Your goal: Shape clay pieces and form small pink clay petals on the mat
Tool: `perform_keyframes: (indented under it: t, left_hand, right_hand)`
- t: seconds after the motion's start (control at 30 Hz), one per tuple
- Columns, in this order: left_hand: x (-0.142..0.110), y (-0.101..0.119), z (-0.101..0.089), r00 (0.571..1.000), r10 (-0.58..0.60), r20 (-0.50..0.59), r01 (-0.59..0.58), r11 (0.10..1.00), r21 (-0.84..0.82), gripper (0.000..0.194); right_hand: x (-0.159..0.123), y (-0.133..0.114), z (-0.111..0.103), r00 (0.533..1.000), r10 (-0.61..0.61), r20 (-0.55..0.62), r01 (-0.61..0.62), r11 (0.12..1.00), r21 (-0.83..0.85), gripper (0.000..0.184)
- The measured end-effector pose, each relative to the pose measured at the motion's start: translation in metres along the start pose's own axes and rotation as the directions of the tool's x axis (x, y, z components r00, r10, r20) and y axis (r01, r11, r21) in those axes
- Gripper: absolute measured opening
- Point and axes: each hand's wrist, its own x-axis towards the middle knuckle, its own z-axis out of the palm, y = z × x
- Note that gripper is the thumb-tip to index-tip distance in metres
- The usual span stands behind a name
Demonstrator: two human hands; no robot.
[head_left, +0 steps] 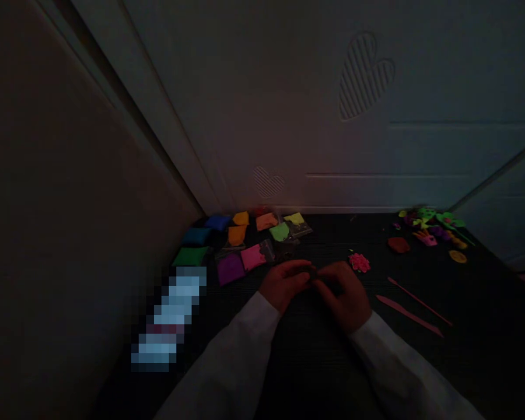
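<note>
Left hand and right hand meet at the fingertips, grip too dark to tell; flower lies just beyond the right, nearer hand.

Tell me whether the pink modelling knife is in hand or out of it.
Out of hand: the pink modelling knife lies on the dark tabletop, with visible space between it and the right hand.

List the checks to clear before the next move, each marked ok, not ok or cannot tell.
1. Left grip and right grip brought together: ok.
2. Anything held between them: cannot tell, too dark.
3. Ruffled pink flower-shaped piece apart from right grip: ok.
4. Flat-bladed pink tool and thin pink stick lying on dark table: ok.
5. Purple plastic packet apart from left grip: ok.
6. Lighting: not ok, dim.
</note>
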Motion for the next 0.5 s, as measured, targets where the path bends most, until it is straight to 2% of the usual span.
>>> perform_keyframes:
  t: [0.2,0.3,0.5]
  left_hand:
    - [0.003,0.007,-0.004,0.977,0.167,-0.129,-0.168,0.986,0.008,0.024]
    - [0.005,0.005,-0.005,0.974,0.175,-0.143,-0.167,0.984,0.065,0.025]
    - [0.007,-0.004,-0.005,0.987,0.12,-0.103,-0.103,0.982,0.161,0.03]
  right_hand:
    - [-0.001,-0.001,0.001,0.999,0.034,-0.03,-0.035,0.999,-0.014,0.024]
    - [-0.002,-0.001,0.001,1.0,0.028,-0.015,-0.028,1.0,0.003,0.023]
    - [-0.001,-0.005,-0.001,1.0,-0.002,0.023,0.001,1.0,0.026,0.021]
